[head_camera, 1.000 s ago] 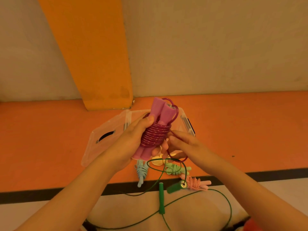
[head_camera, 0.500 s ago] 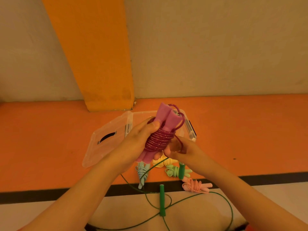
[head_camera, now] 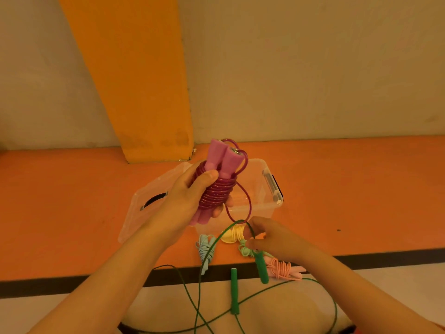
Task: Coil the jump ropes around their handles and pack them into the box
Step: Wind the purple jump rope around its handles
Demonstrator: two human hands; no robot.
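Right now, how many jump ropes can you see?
6. A magenta rope, mostly coiled, in the left hand; blue, yellow, pale green and pink bundles lying by the clear box; one dark green rope uncoiled nearest the person. More could be hidden behind hands.

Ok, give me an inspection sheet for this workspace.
Surface: orange floor, black stripe near edge.
Job's things: pink rope mostly coiled, one loop loose; box open, lid beside it; blue bundle, yellow bundle, mint bundle, peach bundle on floor; green rope uncoiled.
Clutter: nothing seen.
Grippers: left hand grips pink rope; right hand pinches its loop, green rope caught there.
Cables: nothing seen.
Surroundings: beige wall, orange pillar.
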